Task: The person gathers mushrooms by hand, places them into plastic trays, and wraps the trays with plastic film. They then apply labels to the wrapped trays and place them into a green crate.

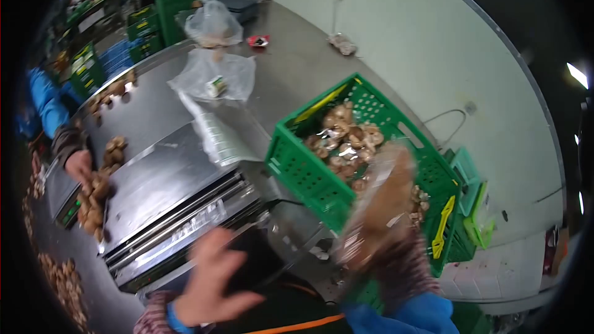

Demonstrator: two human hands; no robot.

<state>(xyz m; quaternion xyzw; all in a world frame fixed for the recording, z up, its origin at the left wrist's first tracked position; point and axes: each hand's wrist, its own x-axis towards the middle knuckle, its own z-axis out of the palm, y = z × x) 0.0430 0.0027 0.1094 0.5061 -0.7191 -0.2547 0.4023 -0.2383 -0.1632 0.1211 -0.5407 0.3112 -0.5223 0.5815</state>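
Observation:
My left hand (213,278) hovers in front of the wrapping machine (179,244), fingers spread and blurred, with nothing in it. At the right, my right hand (393,244) is smeared by motion and grips a film-wrapped pack (387,179) over the near side of a green crate (315,170). The blur hides the pack's contents and most of my right fingers. Inside the crate lie several film-wrapped packs of brown mushrooms (346,142).
Across the table at left, another person's hand (79,166) touches loose mushrooms (93,201) beside a scale (65,210). Plastic bags (213,21) and a film sheet (216,133) lie behind the machine. A pale wall (396,37) borders the right side.

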